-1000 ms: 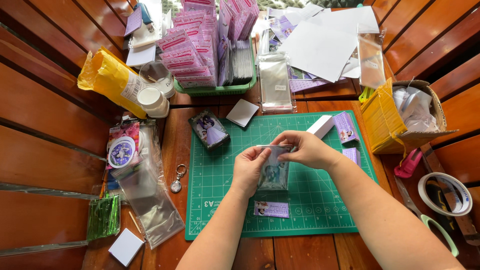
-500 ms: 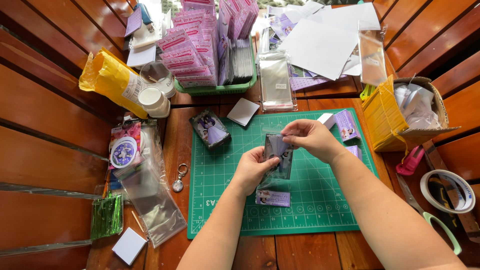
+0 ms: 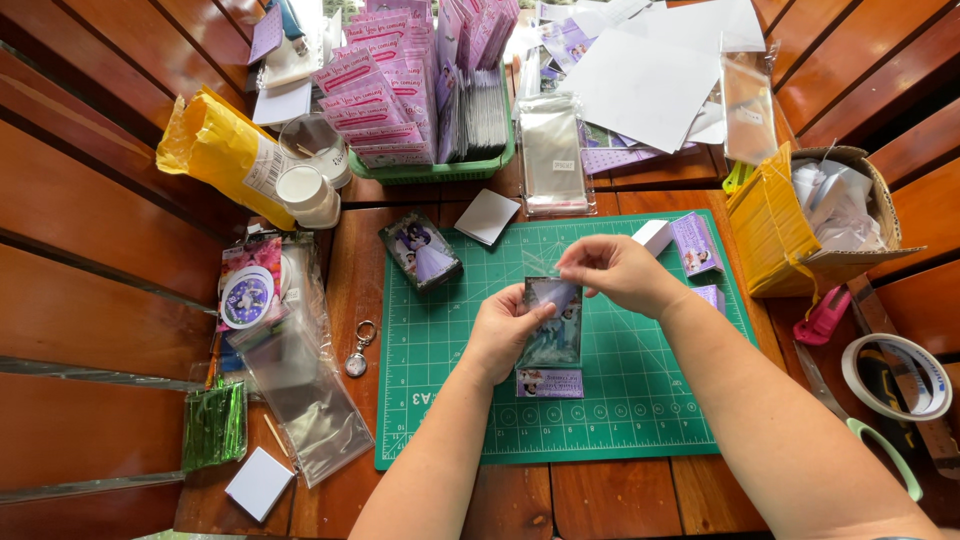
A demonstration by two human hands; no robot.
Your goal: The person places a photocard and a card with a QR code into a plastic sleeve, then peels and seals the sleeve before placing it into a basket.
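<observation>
A wooden desk carries everything, and a green cutting mat lies on its middle. Behind the mat stands a green tray packed with pink and purple cards, with white paper sheets to its right. A yellow mailer lies at far left, and an open box of crumpled wrap sits off the mat's right edge. Clear bags sprawl left of the mat. A tape roll lies at the far right.

Over the mat's centre both hands meet on one sleeved card, a picture card in a clear sleeve. Its long axis runs away from the person, nearly upright in view, tilted slightly. The left hand is closed on the card's left edge, thumb on its face. The right hand comes in from the upper right and pinches the sleeve's top flap between thumb and fingertips. So the card lies between the hands: to the right of the left hand, below and left of the right one. Both touch it; the right alone is at the open end.

A small purple slip lies on the mat just below the card. A dark picture card lies apart at the mat's upper left. A keyring rests left of the mat.
</observation>
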